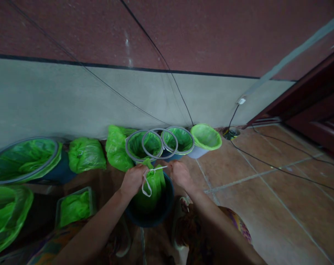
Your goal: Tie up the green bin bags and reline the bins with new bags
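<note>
In front of me, between my feet, stands a dark blue bin (171, 198) with a green plastic bag (153, 191) bunched up inside it. A white drawstring (160, 168) runs taut above the bag, and a loop of it hangs down. My left hand (133, 180) is closed around the drawstring at the gathered neck of the bag. My right hand (180, 173) is closed on the other end of the drawstring, to the right of the bin. The fingertips of both hands are partly hidden.
Bag-lined bins (193, 141) stand along the wall, a loose grey ring (145, 149) lying across two. A pale lined bin (205, 151), green bundles (86, 156), a large lined bin (56, 152) and a small container (92, 200) are nearby. A black cable (283, 171) crosses the tiles.
</note>
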Demonstrator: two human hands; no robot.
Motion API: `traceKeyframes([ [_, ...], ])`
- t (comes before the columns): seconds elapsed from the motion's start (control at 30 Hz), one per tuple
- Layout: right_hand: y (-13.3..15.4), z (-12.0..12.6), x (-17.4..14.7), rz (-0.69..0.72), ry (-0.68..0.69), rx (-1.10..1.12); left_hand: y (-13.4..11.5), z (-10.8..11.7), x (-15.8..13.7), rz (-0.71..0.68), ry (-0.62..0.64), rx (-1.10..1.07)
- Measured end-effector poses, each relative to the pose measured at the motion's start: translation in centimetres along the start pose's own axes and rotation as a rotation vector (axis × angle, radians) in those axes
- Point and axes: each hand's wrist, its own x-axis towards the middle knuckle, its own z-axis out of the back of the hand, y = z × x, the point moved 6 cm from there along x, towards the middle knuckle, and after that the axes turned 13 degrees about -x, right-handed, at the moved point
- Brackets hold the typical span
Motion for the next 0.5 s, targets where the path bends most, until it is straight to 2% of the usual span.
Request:
traceKeyframes([
  [0.07,-0.5,-0.1,0.0,-0.024,0.026,0.032,0.7,0.5,0.1,0.087,-0.017,-0.068],
  [0.13,-0.4,-0.3,0.1,0.016,0.050,0.178,1.2,0.5,0.2,0.201,-0.036,-0.233],
  [0.3,1.9,0.0,-0.2,0.194,0.158,0.814,1.5,-1.8,0.2,0.553,-0.116,-0.975],
  [0.4,3.0,1.0,-0.4,0.210,0.137,1.078,1.0,-3.4,0.0,0.651,-0.130,-1.295],
  [0.5,3.9,1.4,-0.7,0.226,0.144,1.209,0.8,-4.1,-0.2,0.674,-0.126,-1.415],
])
